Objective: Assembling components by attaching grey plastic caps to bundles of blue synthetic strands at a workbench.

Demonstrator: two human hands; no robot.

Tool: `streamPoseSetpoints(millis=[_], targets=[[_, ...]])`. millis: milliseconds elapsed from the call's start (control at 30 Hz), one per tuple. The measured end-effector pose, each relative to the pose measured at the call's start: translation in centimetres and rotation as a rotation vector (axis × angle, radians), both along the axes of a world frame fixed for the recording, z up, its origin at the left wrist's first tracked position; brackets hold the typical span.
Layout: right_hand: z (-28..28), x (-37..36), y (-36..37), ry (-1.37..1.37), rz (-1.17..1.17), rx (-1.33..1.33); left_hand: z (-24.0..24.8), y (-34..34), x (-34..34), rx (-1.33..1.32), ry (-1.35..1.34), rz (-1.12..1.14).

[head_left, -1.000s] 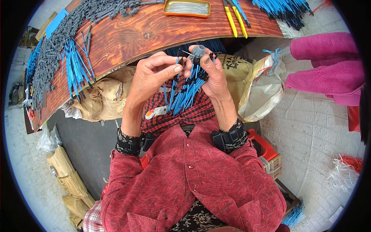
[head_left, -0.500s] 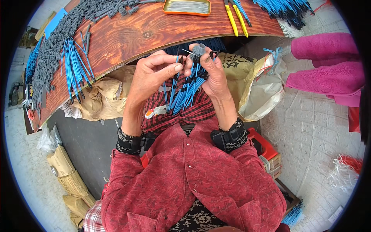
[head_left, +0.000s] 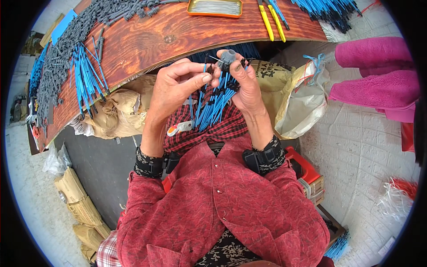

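Note:
My right hand (head_left: pixel 247 86) is closed around a grey ribbed plastic fitting (head_left: pixel 228 56) and a bundle of thin blue rods with black parts (head_left: pixel 216 107), which hang down over my lap. Close beside it, my left hand (head_left: pixel 180 84) pinches the black-ended top of one blue rod (head_left: pixel 205 67) between thumb and forefinger. A thin metal pin (head_left: pixel 214 58) sticks out leftward from near the grey fitting. My fingers partly cover the rod ends. A small white and orange tool (head_left: pixel 179 128) lies on the checked cloth below the bundle.
The curved wooden table (head_left: pixel 151 44) carries a heap of grey ribbed parts (head_left: pixel 66 58), blue rods (head_left: pixel 84 73), a tray of metal pins (head_left: pixel 215 7) and yellow-handled pliers (head_left: pixel 272 24). A white sack (head_left: pixel 304 104) stands to the right, near purple towels (head_left: pixel 378 75).
Both hands stay almost in place. The pinched rod and the grey fitting have shifted very slightly.

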State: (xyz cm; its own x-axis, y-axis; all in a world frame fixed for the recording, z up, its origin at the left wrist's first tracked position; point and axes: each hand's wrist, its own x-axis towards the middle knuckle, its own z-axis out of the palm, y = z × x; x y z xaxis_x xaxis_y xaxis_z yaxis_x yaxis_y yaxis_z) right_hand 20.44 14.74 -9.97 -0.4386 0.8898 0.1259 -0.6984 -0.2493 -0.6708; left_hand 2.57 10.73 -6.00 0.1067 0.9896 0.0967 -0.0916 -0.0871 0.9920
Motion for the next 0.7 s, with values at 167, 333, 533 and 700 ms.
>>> streamPoseSetpoints(millis=[167, 333, 533, 700], targets=[[-0.47, -0.05, -0.13, -0.050, -0.067, 0.002, -0.09, -0.21, 0.12, -0.074, -0.060, 0.006], [-0.43, 0.46, 0.03, -0.037, 0.033, 0.008, 0.24, -0.17, -0.07, -0.076, 0.001, 0.010], [-0.85, 0.24, 0.05, -0.074, 0.007, -0.002, 0.14, -0.49, 0.35, -0.144, -0.051, 0.039], [-0.98, 0.01, -0.10, -0.055, -0.004, 0.005, 0.29, -0.51, 0.47, -0.091, -0.039, 0.029]])
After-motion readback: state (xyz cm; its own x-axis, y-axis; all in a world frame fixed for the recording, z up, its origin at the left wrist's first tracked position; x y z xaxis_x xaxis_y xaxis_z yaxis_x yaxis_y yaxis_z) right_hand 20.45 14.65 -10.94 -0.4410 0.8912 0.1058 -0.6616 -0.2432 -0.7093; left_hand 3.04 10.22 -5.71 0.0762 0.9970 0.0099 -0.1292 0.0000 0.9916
